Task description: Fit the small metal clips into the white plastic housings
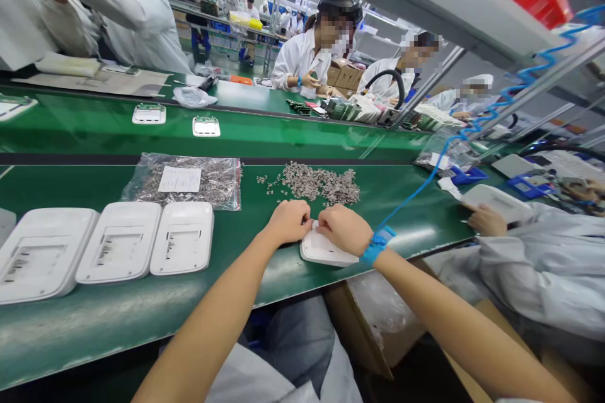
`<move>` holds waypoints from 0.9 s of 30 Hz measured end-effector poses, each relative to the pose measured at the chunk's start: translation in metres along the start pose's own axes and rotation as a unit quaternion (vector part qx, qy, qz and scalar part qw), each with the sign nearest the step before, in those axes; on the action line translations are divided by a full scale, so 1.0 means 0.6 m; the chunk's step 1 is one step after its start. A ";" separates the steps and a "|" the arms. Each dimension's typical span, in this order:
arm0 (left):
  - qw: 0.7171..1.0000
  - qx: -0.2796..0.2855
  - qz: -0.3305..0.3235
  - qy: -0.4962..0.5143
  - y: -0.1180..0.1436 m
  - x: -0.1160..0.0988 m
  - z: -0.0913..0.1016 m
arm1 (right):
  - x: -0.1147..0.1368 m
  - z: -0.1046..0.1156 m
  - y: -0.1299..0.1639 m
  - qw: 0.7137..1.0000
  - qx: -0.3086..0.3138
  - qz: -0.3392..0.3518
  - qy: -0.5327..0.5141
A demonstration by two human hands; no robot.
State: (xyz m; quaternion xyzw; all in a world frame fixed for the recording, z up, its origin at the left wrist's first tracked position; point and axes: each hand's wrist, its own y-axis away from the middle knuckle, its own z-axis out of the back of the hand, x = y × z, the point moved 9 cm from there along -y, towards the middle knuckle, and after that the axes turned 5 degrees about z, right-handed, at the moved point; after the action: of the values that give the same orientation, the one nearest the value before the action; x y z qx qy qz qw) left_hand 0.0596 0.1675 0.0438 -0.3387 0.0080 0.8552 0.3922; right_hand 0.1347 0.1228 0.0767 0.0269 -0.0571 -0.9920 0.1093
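Both hands, left hand (289, 220) and right hand (344, 230), on flat-lying white casing (324, 252).

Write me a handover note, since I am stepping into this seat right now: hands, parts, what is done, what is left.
Left hand: resting on the near-left edge of the white cover on the green bench, fingers curled.
Right hand: on top of the same cover, wearing a blue wrist strap.
Loose pile of small metal parts lies just beyond the hands; bag of parts to its left.
Three white covers sit in a row at left.
Whether any cover is finished cannot be told.
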 end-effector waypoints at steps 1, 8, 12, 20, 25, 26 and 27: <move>1.000 0.000 0.000 -0.002 0.000 0.000 0.000 | -0.005 -0.002 -0.003 1.000 0.012 -0.007 -0.016; 1.000 0.006 -0.005 -0.010 0.001 -0.001 -0.003 | -0.013 -0.010 -0.015 0.996 0.059 -0.003 -0.064; 1.000 0.010 0.001 -0.011 0.000 0.001 -0.004 | -0.026 -0.018 -0.032 0.994 0.071 -0.020 -0.078; 1.000 0.005 0.004 -0.017 0.004 -0.003 -0.003 | -0.053 -0.027 -0.025 0.987 0.023 0.001 -0.160; 1.000 0.003 -0.002 -0.015 0.005 -0.008 -0.001 | -0.003 -0.002 0.078 0.968 -0.200 0.101 -0.113; 1.000 0.004 -0.002 -0.014 0.005 -0.009 -0.002 | 0.007 -0.003 0.095 0.962 -0.226 0.114 -0.104; 1.000 0.006 -0.002 -0.013 0.004 -0.009 -0.002 | 0.015 -0.005 0.107 0.957 -0.246 0.120 -0.094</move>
State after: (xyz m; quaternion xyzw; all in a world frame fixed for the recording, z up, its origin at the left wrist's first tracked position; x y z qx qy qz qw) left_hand 0.0612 0.1617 0.0454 -0.3252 0.0073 0.8586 0.3962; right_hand 0.1401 0.0582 0.0809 -0.1013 0.1759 -0.9529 0.2252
